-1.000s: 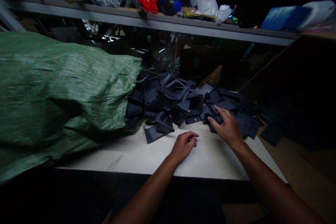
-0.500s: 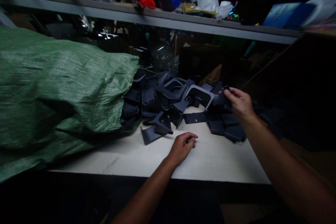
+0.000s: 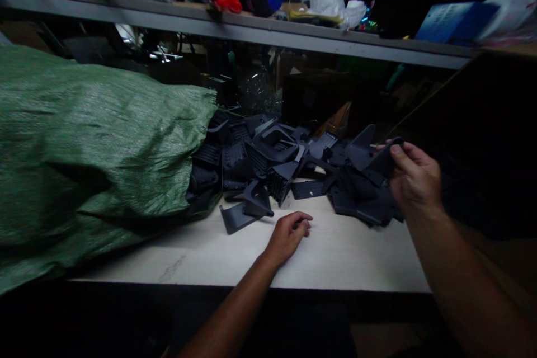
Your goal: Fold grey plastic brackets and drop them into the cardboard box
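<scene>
Green woven sack, dark-grey plastic parts

We see two bare forearms coming in from the near edge, no sleeves on either as far as the picture shows. Left hand bare: no glove, ring, watch or band at the wrist. Right hand bare too, no glove, wrist plain. Nails short where we can make them out. Light is dim, so fine marks on the hands can't be told. Upper arms are cut off by the near edge.
</scene>
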The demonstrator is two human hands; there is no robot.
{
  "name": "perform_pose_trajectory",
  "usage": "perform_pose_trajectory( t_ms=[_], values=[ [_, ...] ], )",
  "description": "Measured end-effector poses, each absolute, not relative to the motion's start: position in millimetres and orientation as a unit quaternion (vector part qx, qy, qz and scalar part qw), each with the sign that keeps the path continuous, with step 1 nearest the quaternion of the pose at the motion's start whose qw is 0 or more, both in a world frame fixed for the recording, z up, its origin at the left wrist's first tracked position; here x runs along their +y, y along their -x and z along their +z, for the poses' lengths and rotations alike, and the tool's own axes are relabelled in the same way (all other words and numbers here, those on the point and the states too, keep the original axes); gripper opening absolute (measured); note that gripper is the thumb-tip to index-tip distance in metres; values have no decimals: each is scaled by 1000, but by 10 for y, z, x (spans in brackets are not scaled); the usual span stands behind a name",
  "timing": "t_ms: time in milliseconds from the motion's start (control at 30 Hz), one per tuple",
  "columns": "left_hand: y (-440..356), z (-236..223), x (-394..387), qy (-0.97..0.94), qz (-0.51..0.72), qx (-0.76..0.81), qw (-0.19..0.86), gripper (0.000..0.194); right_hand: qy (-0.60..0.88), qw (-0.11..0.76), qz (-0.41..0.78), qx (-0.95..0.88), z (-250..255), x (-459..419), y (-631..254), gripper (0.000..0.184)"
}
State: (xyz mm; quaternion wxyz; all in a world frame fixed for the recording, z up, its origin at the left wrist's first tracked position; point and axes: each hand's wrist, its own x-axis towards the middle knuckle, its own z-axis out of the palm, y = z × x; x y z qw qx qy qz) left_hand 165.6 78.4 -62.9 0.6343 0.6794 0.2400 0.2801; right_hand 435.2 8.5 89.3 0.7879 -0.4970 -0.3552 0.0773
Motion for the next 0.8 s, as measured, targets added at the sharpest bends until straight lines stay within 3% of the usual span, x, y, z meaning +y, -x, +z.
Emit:
perform_pose_trajectory(
  t_ms=[100, 233, 300, 367, 533, 600, 667, 733, 800],
  values=[
    [-1624, -612, 758, -685, 279, 248, 626, 34, 528, 772, 132, -327, 918, -256, -4184, 21],
    [-1427, -347, 605, -775, 248, 225, 536, 84, 568, 707, 293, -301, 821, -615, -3832, 27],
    [-1300, -142, 512, -832, 253, 180, 461, 98, 568, 676, 380, -276, 747, -687, -3597, 28],
    [-1198, 35, 446, -862, 266, 126, 413, 90, 548, 658, 458, -238, 683, -692, -3358, 29],
    [-1079, 153, 428, -895, 201, 87, 388, 39, 500, 615, 563, -233, 574, -573, -2977, 29],
    [-1023, 112, 435, -885, 170, 113, 418, 25, 522, 586, 545, -295, 499, -505, -3003, 34],
    [-927, 56, 421, -843, 154, 170, 487, 15, 595, 552, 422, -404, 400, -425, -3182, 42],
    [-789, 4, 395, -739, 161, 260, 600, 28, 682, 496, 208, -495, 308, -342, -3518, 49],
    [-622, -25, 371, -584, 197, 339, 710, 42, 730, 465, 79, -494, 256, -267, -3962, 55]
  ],
)
